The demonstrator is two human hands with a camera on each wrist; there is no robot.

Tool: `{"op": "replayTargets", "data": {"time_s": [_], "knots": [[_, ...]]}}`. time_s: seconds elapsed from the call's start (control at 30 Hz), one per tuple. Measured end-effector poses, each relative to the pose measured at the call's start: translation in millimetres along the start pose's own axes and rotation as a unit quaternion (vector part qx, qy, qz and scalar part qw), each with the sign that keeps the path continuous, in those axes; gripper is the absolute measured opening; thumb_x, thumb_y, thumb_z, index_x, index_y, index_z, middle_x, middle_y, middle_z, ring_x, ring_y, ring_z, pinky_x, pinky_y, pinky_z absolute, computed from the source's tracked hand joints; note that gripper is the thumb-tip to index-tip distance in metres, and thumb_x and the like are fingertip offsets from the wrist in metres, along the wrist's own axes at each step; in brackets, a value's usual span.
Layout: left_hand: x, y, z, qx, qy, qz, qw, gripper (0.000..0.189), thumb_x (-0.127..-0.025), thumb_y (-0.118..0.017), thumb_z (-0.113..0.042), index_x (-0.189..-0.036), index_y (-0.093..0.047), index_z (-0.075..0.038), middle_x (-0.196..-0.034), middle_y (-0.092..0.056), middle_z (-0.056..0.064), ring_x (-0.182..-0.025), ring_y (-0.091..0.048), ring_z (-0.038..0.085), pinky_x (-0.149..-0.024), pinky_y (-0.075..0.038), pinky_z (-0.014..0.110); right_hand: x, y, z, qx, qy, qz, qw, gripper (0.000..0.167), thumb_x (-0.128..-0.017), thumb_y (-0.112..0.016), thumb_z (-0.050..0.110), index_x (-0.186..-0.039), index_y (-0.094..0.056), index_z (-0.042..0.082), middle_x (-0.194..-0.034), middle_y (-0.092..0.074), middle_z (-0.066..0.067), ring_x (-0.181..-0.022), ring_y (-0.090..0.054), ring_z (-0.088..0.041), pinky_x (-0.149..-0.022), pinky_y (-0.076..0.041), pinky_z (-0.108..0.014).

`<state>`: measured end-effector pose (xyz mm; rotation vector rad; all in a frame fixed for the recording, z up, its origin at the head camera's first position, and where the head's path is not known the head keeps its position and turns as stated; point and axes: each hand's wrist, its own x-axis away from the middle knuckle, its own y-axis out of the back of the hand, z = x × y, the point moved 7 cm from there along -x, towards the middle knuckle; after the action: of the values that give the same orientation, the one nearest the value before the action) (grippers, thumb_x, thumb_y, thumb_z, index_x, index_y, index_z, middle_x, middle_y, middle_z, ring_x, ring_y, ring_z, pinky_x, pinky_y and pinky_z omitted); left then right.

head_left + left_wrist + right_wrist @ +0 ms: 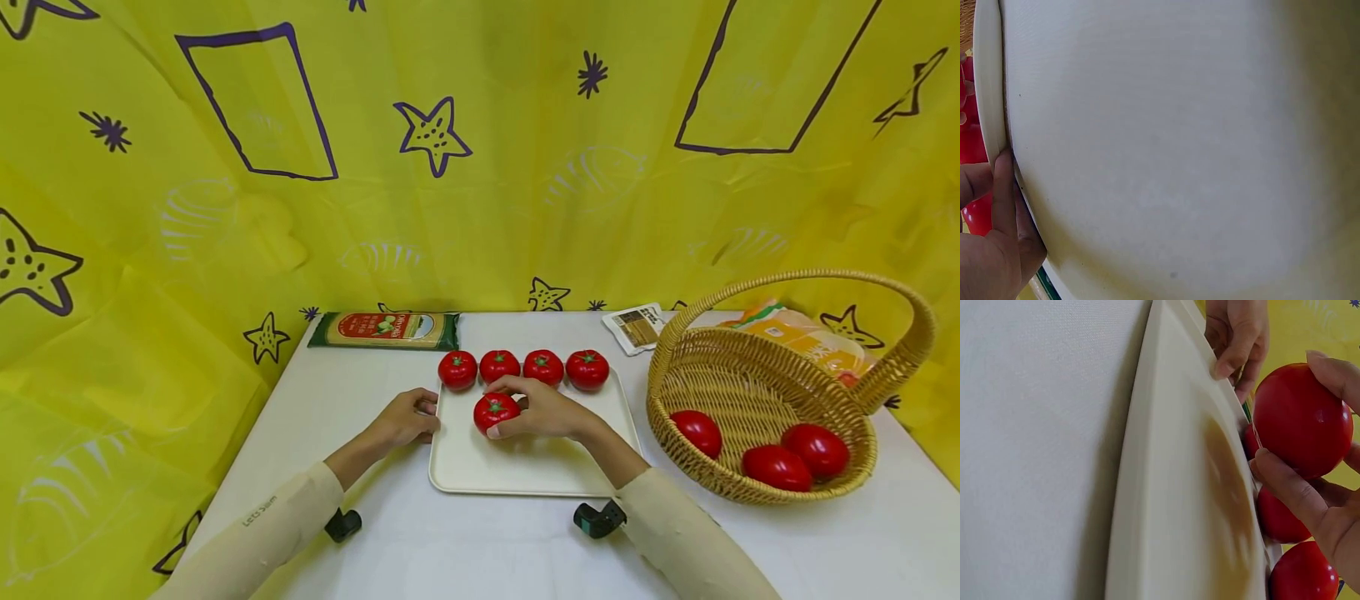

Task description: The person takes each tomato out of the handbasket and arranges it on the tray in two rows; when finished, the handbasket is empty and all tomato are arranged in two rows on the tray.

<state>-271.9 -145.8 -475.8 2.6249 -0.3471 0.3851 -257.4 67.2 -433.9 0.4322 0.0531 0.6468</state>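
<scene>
Red and shiny, one tomato (495, 412) is gripped in your right hand (551, 410), just over the white tray (517, 471), near four more tomatoes (543, 365) in a row. Your left hand (407, 417) pinches the tray's left edge. A basket (738, 379) holds three red things (777, 468).

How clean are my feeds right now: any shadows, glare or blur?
Head view: clear, fairly evenly lit; left wrist view: mostly pale table, short on sharp detail and darkening toward the right edge; right wrist view: a brownish shadow with bright streaks on the tray, and a small glint on the held tomato.
</scene>
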Motion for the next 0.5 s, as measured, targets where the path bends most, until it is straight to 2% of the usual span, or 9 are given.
{"op": "replayTargets", "data": {"time_s": [0.3, 0.5], "knots": [[-0.6, 0.0, -0.9, 0.007, 0.001, 0.002, 1.0000, 0.046, -0.082, -0.065, 0.005, -0.128, -0.055, 0.005, -0.102, -0.055, 0.011, -0.080, -0.058, 0.018, -0.066, -0.061, 0.028, -8.5, -4.7, -4.4, 0.036, -0.016, -0.025, 0.9989, 0.052, -0.079, -0.085, 0.030, -0.126, -0.064, 0.018, -0.126, -0.062, -0.007, -0.099, -0.062, -0.024, -0.081, -0.057, -0.031], [-1.5, 0.2, 0.8, 0.003, 0.006, 0.002, 1.0000, 0.046, -0.082, -0.065, 0.004, -0.128, -0.056, 0.004, -0.102, -0.055, 0.010, -0.079, -0.058, 0.017, -0.067, -0.061, 0.028, -14.0, -9.5, -3.2, 0.055, -0.023, -0.028, 0.9978, 0.058, -0.078, -0.087, 0.030, -0.129, -0.063, 0.015, -0.126, -0.063, -0.009, -0.101, -0.062, -0.024, -0.084, -0.057, -0.032]]}}
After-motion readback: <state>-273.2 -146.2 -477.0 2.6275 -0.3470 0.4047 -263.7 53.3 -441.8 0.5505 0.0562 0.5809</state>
